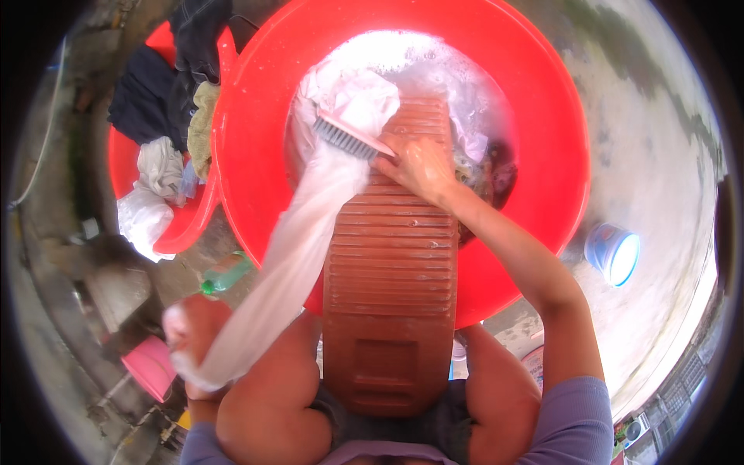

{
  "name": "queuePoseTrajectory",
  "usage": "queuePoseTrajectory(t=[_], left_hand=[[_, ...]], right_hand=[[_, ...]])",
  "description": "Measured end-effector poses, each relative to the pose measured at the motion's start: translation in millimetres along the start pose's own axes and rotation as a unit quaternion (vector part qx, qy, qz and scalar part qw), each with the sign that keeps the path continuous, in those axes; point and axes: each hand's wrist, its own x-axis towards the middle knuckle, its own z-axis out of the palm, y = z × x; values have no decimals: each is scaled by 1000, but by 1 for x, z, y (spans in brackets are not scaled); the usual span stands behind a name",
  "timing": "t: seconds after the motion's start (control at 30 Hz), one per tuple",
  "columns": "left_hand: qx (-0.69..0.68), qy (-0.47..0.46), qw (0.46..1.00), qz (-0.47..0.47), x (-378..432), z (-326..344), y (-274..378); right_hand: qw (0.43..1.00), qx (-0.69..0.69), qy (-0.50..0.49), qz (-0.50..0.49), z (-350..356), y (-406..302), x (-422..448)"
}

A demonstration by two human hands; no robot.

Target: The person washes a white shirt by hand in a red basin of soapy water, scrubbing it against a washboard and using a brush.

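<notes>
My right hand [423, 165] grips a pink-backed scrub brush [351, 136] with grey bristles, over the upper part of a brown ridged washboard [392, 256]. White wet cloth [290, 244] stretches from the large red basin [540, 128] down to the lower left. Its near end is in my left hand [195, 337], which is blurred and partly wrapped by the cloth. Beneath the brush, the cloth is bunched [363, 96] beside the board's far end. The board leans from the basin towards my lap. Soapy water [418, 58] with foam and more cloth lies in the basin.
At the left, a smaller red tub [200, 224] holds dark clothes [142, 96], a yellowish cloth [203, 128] and pale cloth. A green plastic bottle [229, 273] lies below it. A pink bucket [150, 366] stands lower left; a blue-and-white bucket [607, 253] is at the right.
</notes>
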Motion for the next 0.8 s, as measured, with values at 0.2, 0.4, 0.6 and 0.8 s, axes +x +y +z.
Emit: queuePoseTrajectory(t=[0.2,0.4,0.6,0.8], left_hand=[[50,17,991,124,-36,-39,39],[67,1,984,166,-5,-58,33],[319,29,947,17,69,-24,14],[599,201,761,145,110,-28,14]], right_hand=[[967,243,25,-68,-16,-40,-2],[982,148,45,-107,-41,-18,13],[951,274,138,28,-147,-15,-8],[844,521,85,94,-142,-77,-34]])
